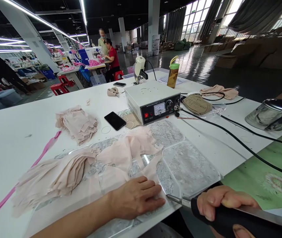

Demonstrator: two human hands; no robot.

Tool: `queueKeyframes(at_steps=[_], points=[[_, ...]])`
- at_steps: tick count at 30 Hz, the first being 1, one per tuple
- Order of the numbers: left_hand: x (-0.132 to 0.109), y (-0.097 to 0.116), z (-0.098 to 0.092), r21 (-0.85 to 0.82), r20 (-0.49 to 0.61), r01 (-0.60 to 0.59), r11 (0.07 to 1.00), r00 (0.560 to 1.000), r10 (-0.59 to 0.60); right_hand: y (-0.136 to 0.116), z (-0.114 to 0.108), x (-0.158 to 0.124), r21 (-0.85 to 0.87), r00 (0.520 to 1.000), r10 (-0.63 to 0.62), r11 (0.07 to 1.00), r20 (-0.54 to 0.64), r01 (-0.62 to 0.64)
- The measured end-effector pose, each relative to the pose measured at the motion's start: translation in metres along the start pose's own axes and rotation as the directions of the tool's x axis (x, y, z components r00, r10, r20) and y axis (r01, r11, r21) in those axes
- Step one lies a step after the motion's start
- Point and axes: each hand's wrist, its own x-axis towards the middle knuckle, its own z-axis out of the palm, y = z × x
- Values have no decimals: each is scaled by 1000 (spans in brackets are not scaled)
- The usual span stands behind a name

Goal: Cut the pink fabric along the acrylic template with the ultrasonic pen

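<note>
My left hand [137, 197] lies flat, fingers stretched out, pressing a pale pink fabric piece [128, 153] onto a clear textured plate [189, 165] at the table's near edge. My right hand [224, 200] is wrapped round the black handle of a tool [230, 219]. Its thin metal tip [174, 198] points left and sits just right of my left fingertips, at the fabric's edge. A black cable [230, 135] runs from the tool side to a white control box [153, 100] with a meter and knobs.
Stacks of pink fabric pieces [78, 124] lie to the left, beside a pink strap [45, 147]. A black phone [115, 120] rests near the box. A gold bottle [173, 74], a steel pot [273, 114] and two seated or standing people [108, 54] are farther off.
</note>
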Motion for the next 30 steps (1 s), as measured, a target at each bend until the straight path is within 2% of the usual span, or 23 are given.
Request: queueKeyframes(at_steps=[3,9,16,22,27,30], points=[[0,0,0,9,-6,-2,1000,1000,3,-1,3,3,-23,999,28,999,31,-28],[0,1,0,6,-28,-5,1000,1000,5,-1,10,1,-41,998,58,998,7,-57],[1,1,-1,4,-36,-3,1000,999,4,4,4,4,-70,995,55,996,86,-49],[0,0,-1,-5,-32,4,1000,999,-4,3,3,2,-74,988,112,992,108,-105],[-2,0,1,-14,-35,7,1000,999,-7,1,6,5,-10,996,36,999,78,-36],[-2,2,2,0,-23,24,1000,999,-24,-1,7,6,5,991,60,998,117,-61]])
